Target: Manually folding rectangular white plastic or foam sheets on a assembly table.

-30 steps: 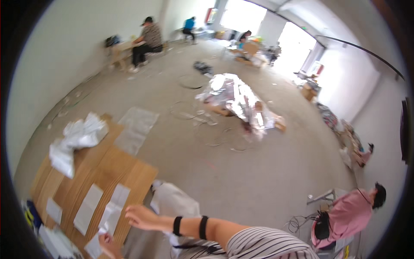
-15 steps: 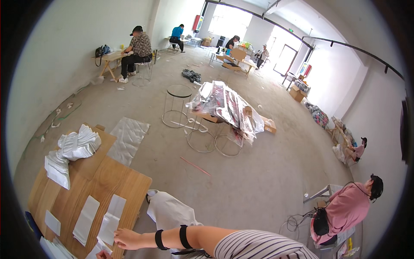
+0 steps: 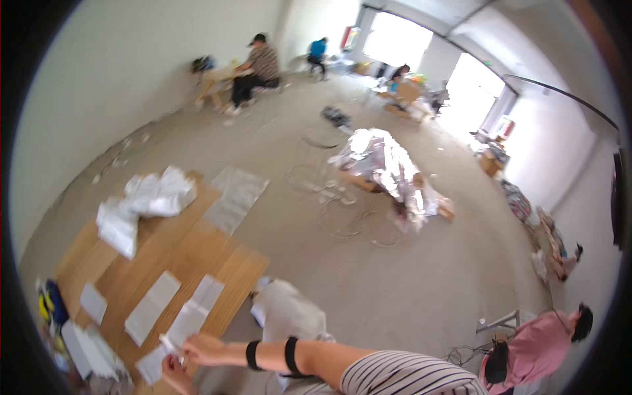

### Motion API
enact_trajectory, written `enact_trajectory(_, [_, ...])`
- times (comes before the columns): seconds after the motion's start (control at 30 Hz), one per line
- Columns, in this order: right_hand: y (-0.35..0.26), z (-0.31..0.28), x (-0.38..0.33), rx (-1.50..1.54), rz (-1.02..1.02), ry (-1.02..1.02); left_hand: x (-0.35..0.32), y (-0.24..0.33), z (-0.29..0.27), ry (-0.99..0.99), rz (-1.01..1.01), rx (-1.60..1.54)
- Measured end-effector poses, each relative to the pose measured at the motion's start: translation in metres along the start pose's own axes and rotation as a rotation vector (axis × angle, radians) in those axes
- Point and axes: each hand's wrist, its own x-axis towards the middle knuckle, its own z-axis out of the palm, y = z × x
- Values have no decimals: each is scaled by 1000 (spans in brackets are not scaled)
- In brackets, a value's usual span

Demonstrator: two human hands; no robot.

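My right hand (image 3: pixel 205 349), reaching in from a striped sleeve with two black bands on the forearm, is closed at the near edge of a wooden table (image 3: pixel 230 263). Just below it my left hand (image 3: pixel 176 376) comes in from the lower edge, its fingers pinched together. A small white paper-like piece (image 3: pixel 168 343) sits between the fingers of both hands; blur hides its exact kind. Flat white sheets (image 3: pixel 153 308) lie in a stack on the tabletop, beside more white sheets (image 3: pixel 191 316) and a smaller white piece (image 3: pixel 93 303). Another white sheet (image 3: pixel 151 366) lies by my left hand.
Bundled white sheets (image 3: pixel 158 191) rest at the table's far end. Clear plastic (image 3: pixel 237 197) lies on the floor beyond. A heap of shiny packages (image 3: pixel 382 161) stands mid-room. A person in pink (image 3: pixel 533 349) sits at right; others sit at tables farther back.
The whole view has shifted, so the room appears farther right and blurred. My left hand has come farther into view, and the white piece is now raised between both hands.
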Motion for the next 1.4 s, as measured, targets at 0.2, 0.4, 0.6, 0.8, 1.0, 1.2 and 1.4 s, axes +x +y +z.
enact_trajectory(0.2, [-3,-42,4,39,162,14,-18,45,23,45,63,97])
enact_trajectory(0.4, [7,-32,12,375,247,-42,-24,54,28,72,190,90])
enact_trajectory(0.6, [1,-18,24,396,271,-89,-24,63,16,73,246,126])
enact_trajectory(0.8, [2,-43,25,38,358,-28,-24,64,28,52,349,370])
enact_trajectory(1.0, [10,-7,24,183,289,82,13,-3,-20,20,-46,-25])
enact_trajectory(1.2, [20,-14,22,267,314,204,-13,62,-4,182,353,357])
enact_trajectory(1.4, [32,-13,23,376,319,294,12,2,-31,290,-137,-466])
